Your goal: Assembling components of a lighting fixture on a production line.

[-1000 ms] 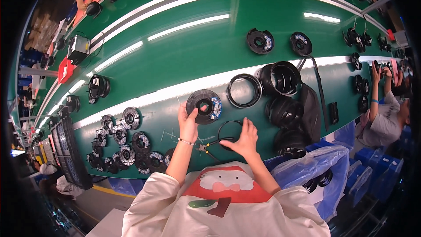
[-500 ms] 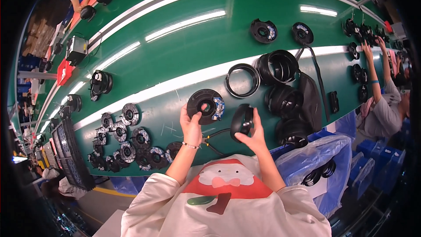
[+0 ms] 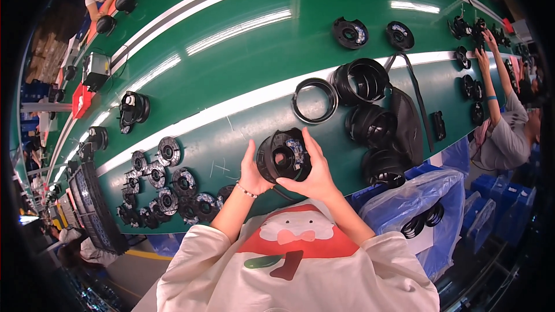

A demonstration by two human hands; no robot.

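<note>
A black round housing [image 3: 267,160] is held between my two hands, its open face tilted up toward me. Inside it sits a black disc with a blue-and-silver circuit board [image 3: 298,155] along its right side and a round opening in the middle. My left hand [image 3: 254,172] is closed on the left and lower side of the housing. Around its right edge curls my right hand [image 3: 314,172], thumb along the lower rim. Fingers behind the housing are hidden. Just beyond the hands, a black ring [image 3: 296,107] lies on the bench.
Several black discs with boards [image 3: 168,201] cluster at the left. Black cylindrical housings [image 3: 370,126] stand at the right beside a dark pouch [image 3: 407,127]. Two board-bearing covers [image 3: 350,33] lie on the green belt [image 3: 254,63]. A bin lined with blue plastic [image 3: 445,196] adjoins the bench.
My hands have come together. The disc from my left hand and the ring-shaped black housing from my right hand are now joined into one piece, held by both hands.
</note>
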